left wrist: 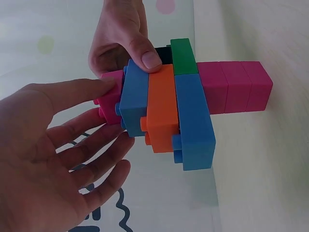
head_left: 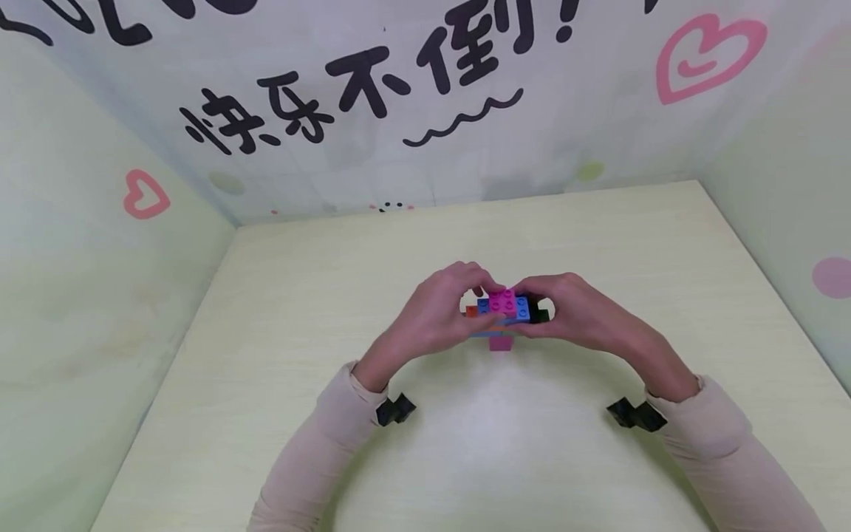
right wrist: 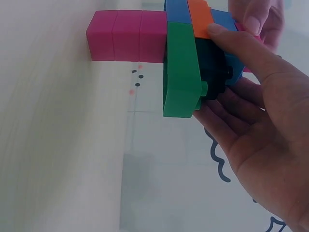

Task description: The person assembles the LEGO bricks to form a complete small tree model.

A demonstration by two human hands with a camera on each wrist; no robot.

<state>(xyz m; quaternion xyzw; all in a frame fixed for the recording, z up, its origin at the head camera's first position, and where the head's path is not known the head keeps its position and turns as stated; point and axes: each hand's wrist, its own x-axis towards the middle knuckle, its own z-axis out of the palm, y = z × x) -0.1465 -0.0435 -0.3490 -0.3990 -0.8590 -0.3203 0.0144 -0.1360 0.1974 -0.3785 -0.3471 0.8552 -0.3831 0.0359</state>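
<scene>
A toy-brick build stands on the table between both hands. Its stem is three pink bricks (left wrist: 236,88). Above them come a long blue brick (left wrist: 197,125) beside a green brick (right wrist: 181,72), then an orange brick (left wrist: 163,106) beside a black brick (right wrist: 211,67), then another blue brick (head_left: 522,309). On top sits a pink brick (head_left: 502,303), pinched by the left hand (head_left: 439,307) between thumb and fingers. The right hand (head_left: 588,314) grips the build from the other side, its thumb on the orange brick's edge. Its fingertips are partly hidden behind the bricks.
The pale wooden table (head_left: 459,458) runs back to a printed wall (head_left: 372,162) with black lettering and hearts. Side walls (head_left: 86,295) rise at left and right. Small black devices (head_left: 397,409) are worn at both wrists.
</scene>
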